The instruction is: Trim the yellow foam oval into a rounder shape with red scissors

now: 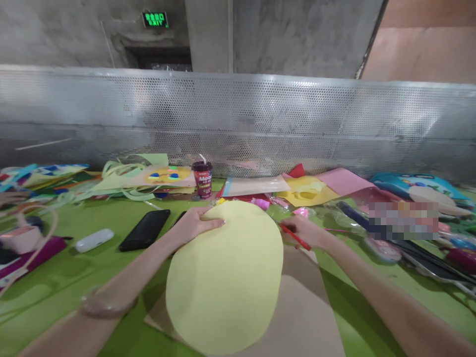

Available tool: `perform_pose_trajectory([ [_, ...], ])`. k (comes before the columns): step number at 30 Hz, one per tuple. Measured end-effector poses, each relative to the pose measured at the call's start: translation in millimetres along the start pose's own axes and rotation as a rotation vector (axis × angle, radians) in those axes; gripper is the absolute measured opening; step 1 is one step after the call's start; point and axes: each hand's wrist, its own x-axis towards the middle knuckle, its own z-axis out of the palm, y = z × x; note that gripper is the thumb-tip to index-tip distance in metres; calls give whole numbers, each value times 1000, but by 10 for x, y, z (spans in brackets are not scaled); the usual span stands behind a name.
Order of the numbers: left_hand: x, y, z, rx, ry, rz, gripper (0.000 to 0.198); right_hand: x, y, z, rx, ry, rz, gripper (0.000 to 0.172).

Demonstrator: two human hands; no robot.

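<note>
Green table (349, 317) before a perforated metal barrier (238, 109), I watch the left hand (195, 225) with fingers pinching a yellow paper oval (226, 282), right hand (307, 230) wrapped around red-handled scissors (296, 237) beside it, brown sheet (312, 302) beneath, cup (203, 181) near the table's far edge.

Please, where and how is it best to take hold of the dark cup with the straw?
Probably around the middle of the cup, below its lid, from the near side: it stands upright, papers lie to its left and right, and the straw sticks out of the top.
</note>
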Motion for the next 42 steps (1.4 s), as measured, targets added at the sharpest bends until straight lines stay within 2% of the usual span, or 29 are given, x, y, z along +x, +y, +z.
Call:
perform_pose_trajectory([
  [5, 6, -23, -9, -1, -50, 14, 37, 1, -5, 6, -25, 9, -33, 11],
  [12, 3, -1, -24, 60, -34, -10, 39, -11, -41, -22, -24, -14, 7, 12],
  [21, -5, -9, -27, 146, -42, 28, 37, -3, -35, -13, -90, -29, -21, 12],
  [37, -27, 27, -22, 144, -90, -14, 36, -14, -63, 5, -44, -72, 30, 14],
  [42, -40, 50, -14, 106, -130, -25, 38, -24, -100, 8, -101, -64, -6, 12],
])
